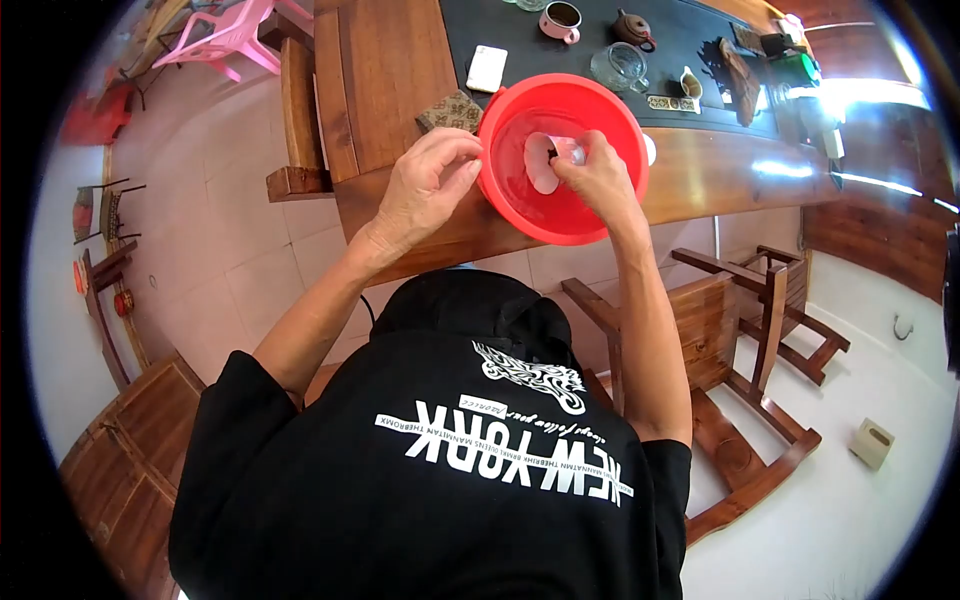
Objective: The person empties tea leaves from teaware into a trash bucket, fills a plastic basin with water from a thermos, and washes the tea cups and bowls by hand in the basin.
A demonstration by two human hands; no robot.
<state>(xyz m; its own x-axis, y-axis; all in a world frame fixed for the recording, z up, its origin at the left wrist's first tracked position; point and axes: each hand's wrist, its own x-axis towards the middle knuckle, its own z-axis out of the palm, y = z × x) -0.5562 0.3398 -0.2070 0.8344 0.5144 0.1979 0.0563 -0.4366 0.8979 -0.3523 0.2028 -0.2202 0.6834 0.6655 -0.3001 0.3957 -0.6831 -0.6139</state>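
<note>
A red plastic basin (pixel 622 110) stands at the near edge of the wooden table. Over its inside, my right hand (pixel 600 180) has its fingers closed on a small pale cup (pixel 541 178). The cup looks tilted, with a pinkish-white oval face and a dark spot near its middle; my fingers hide part of it. A clear, shiny part (pixel 570 150) shows beside the fingertips. My left hand (pixel 430 180) is at the basin's left rim, fingers curled and thumb apart from them. Whether its fingertips touch the rim, I cannot tell.
On the dark table mat are a white card-like box (pixel 487 68), a pink mug (pixel 560 20), a brown teapot (pixel 634 30), a glass jug (pixel 620 68) and a small pitcher (pixel 690 84). A patterned cloth (pixel 450 112) lies left of the basin. Wooden chairs (pixel 700 330) stand to the right.
</note>
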